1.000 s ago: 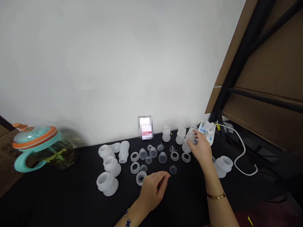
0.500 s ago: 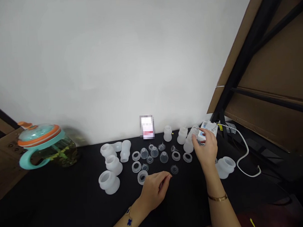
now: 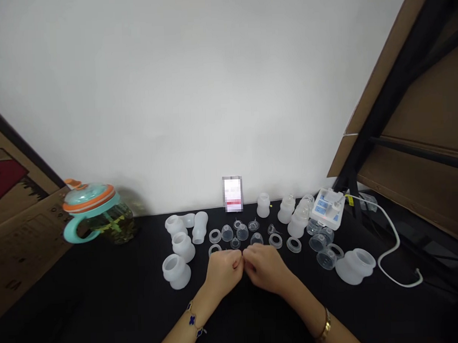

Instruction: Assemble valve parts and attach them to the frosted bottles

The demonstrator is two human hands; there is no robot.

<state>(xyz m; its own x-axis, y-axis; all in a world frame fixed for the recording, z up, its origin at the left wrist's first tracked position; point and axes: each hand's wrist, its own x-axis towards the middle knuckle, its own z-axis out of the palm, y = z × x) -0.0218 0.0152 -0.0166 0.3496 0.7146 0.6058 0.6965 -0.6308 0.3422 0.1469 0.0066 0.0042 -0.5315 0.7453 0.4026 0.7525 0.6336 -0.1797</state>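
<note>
My left hand (image 3: 225, 271) and my right hand (image 3: 265, 268) rest side by side on the black tabletop. Both are closed into loose fists, knuckles touching or nearly so, with nothing visible in them. Just beyond lie translucent bottle nipples (image 3: 235, 243), clear dome caps (image 3: 227, 233) and frosted rings (image 3: 275, 241); some are partly hidden behind the hands. White bottle bodies (image 3: 183, 247) stand or lie to the left. On the right, an assembled baby bottle (image 3: 299, 221) is grouped with others, and a single bottle body (image 3: 355, 266) lies tilted near more clear caps (image 3: 327, 258).
A teapot (image 3: 98, 211) with a teal handle and orange-rimmed lid stands at the left. Against the wall leans a phone (image 3: 233, 194) with a lit, blurred screen. A white power strip (image 3: 328, 208) with a cable (image 3: 396, 235) sits at the right, beside a dark metal frame and cardboard.
My right hand has left the bottles at the right and come to the middle beside my left hand, closing. The view has turned slightly left.
</note>
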